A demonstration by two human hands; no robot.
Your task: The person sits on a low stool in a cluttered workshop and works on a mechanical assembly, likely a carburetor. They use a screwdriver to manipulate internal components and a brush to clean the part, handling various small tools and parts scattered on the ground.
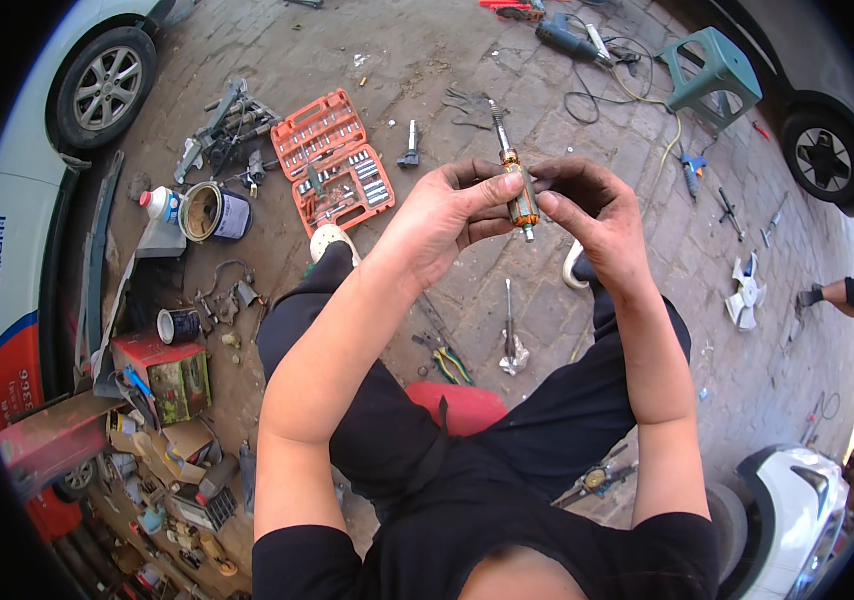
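cloth shirt, hands gripping coppery cylinder

Passable from rotor: bare paving past dark glove, 11 o'clock. Obstructing: orange socket case, 9 o'clock; green stool, 2 o'clock; white fan, 4 o'clock; screwdriver, 6 o'clock.

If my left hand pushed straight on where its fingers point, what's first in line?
The left hand meets the copper-wound rotor in its grip first; beyond that, apparently the right hand, though depth is unclear.
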